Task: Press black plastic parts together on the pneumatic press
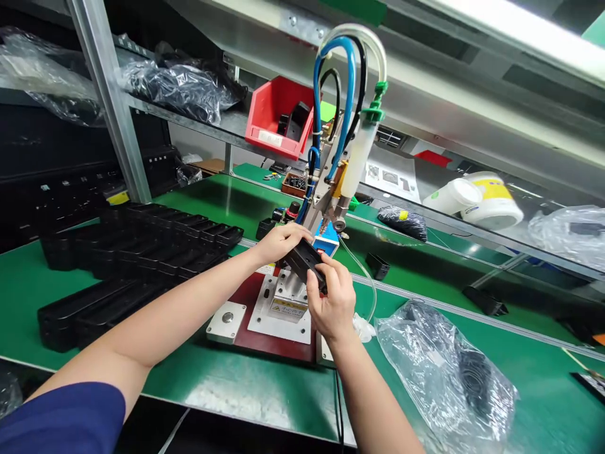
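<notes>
A black rectangular plastic part (305,263) is held tilted between my two hands, over the metal fixture of a bench machine (289,302). My left hand (283,241) grips its upper left end, with the fingertips partly hidden behind it. On the lower right end, my right hand (332,296) has thumb and fingers closed round the part. Just above the part is the lower end of the machine's head (338,214), which carries a clear syringe (360,157) with a green cap.
Rows of long black parts (161,252) lie on the green bench at left. A clear plastic bag (444,372) with dark items lies at right. A red bin (278,116) and white tubs (491,200) stand on the shelf behind.
</notes>
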